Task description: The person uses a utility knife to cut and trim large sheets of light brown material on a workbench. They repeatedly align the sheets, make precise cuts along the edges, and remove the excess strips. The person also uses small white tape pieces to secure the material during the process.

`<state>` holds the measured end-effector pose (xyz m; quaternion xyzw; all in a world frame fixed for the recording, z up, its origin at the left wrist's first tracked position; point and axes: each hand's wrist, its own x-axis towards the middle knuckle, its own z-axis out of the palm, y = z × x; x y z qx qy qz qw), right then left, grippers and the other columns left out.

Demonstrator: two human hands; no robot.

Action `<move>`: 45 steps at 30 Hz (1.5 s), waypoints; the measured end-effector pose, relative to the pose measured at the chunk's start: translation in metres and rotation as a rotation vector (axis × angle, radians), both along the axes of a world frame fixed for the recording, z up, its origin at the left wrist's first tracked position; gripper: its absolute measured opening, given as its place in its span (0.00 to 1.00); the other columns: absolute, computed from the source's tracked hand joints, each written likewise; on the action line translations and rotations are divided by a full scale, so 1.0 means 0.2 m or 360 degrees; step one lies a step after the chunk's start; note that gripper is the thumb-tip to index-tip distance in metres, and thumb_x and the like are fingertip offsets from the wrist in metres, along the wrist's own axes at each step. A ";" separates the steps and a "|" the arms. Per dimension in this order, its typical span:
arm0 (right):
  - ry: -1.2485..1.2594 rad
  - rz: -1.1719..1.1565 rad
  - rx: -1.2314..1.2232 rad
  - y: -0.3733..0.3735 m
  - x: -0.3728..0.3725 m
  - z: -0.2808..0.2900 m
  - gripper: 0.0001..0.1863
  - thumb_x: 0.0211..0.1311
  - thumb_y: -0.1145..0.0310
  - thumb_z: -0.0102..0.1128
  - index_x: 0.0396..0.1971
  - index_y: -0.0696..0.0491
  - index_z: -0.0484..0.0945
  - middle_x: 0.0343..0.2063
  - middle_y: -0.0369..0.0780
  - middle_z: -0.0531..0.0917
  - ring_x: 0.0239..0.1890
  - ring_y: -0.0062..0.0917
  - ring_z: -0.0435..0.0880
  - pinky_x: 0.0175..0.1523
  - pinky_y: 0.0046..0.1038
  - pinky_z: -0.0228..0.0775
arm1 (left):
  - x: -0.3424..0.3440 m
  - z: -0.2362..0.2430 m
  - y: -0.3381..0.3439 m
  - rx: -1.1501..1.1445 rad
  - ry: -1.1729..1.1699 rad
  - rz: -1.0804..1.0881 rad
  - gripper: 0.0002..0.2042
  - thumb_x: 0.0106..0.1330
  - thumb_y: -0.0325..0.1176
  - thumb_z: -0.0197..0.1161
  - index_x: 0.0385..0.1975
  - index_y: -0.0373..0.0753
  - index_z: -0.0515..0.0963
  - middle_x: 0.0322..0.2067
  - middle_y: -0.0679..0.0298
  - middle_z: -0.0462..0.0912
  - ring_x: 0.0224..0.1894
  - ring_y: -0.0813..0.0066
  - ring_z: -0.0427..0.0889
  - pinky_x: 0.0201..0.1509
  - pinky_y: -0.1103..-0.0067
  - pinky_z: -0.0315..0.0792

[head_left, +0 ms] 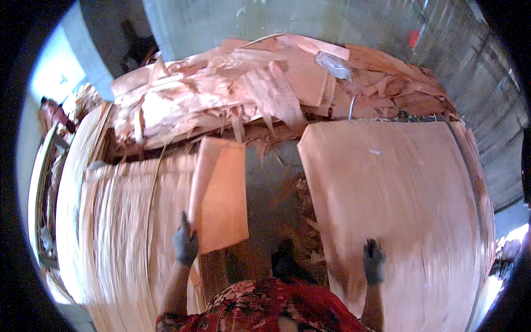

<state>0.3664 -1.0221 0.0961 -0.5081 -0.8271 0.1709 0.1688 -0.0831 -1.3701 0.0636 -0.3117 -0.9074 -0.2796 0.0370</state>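
My left hand [186, 244], in a grey glove with dark fingertips, is at the left edge of an orange-tan sheet of wood veneer [225, 193]. Its fingers appear closed on that edge, with one finger pointing along it. The sheet stands out over the gap beside the left stack of veneer [124, 221], whose many layers show as rippled edges. My right hand [374, 261], gloved alike, is over the broad, flat top sheet of the right veneer stack [395, 182]. Its fingers look outstretched and hold nothing visible; whether they press on the sheet is hard to tell.
A heap of torn veneer scraps [221, 94] runs across the far side, with a piece of clear plastic [333, 65] on it. Concrete floor [271, 177] shows in the gap between the stacks, with scraps along the right stack's side. Another person [55, 115] is at the far left.
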 end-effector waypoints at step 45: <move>-0.0573 -0.1875 0.0161 1.60 -1.79 -0.09 0.15 0.52 0.68 0.61 0.43 0.47 0.78 0.40 0.38 0.80 0.45 0.35 0.77 0.48 0.35 0.69 | -3.86 0.03 4.52 -0.1016 0.0888 0.0041 0.48 0.56 0.59 0.57 0.67 0.36 0.39 0.67 0.47 0.46 0.67 0.46 0.49 0.65 0.57 0.56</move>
